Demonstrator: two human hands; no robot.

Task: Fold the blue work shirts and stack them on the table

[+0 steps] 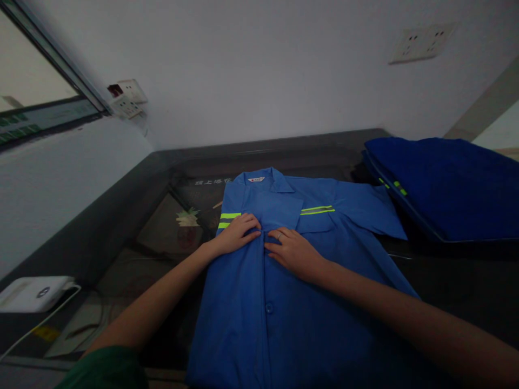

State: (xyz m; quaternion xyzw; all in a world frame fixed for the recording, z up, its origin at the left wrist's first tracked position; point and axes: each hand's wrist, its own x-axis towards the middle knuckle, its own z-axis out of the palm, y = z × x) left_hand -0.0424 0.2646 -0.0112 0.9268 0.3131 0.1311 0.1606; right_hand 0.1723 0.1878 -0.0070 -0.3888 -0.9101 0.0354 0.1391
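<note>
A blue short-sleeved work shirt (316, 281) with yellow-green and grey reflective stripes lies front up, collar away from me. Its left side is folded in, while the sleeve on the right is spread out. My left hand (242, 231) is closed on the edge of the front placket at chest height. Just to its right, my right hand (294, 251), with a ring on one finger, pinches the other side of the front opening. The fingertips nearly meet, and what lies under them is hidden. A button (270, 308) shows lower down the front.
Dark blue folded garments (450, 189) are stacked at the right on the dark table (162, 162). A white device with a cable (38, 293) lies at the left edge. Wall sockets (424, 43) are at upper right, with more sockets (128, 100) at upper left beside a window frame.
</note>
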